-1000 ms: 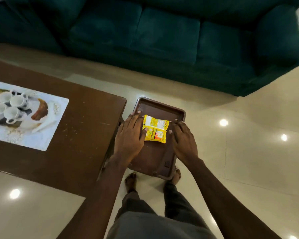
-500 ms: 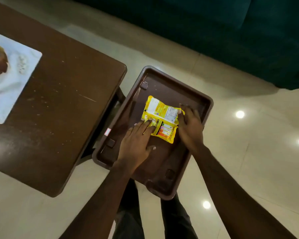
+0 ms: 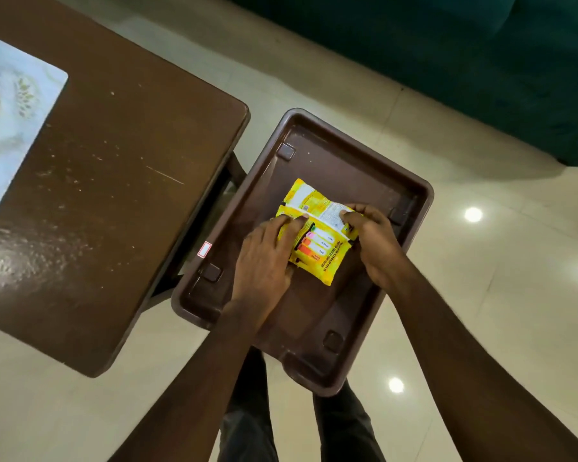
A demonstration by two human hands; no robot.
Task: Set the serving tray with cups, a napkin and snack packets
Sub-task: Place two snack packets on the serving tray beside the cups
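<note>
Shiny pale floor (image 3: 481, 295) lies under a brown tray (image 3: 317, 155) that sits just beside a dark wooden desk (image 3: 114, 195). Two yellow snack packets (image 3: 317, 235) lie in the middle of the tray. The left hand (image 3: 267, 261) rests flat on their left side, fingers spread. The right hand (image 3: 374, 241) pinches their right edge. A green sofa (image 3: 447, 61) is behind.

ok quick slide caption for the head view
Both hands, left and right, press yellow snack packets flat in a brown tray beside a wooden table.
</note>
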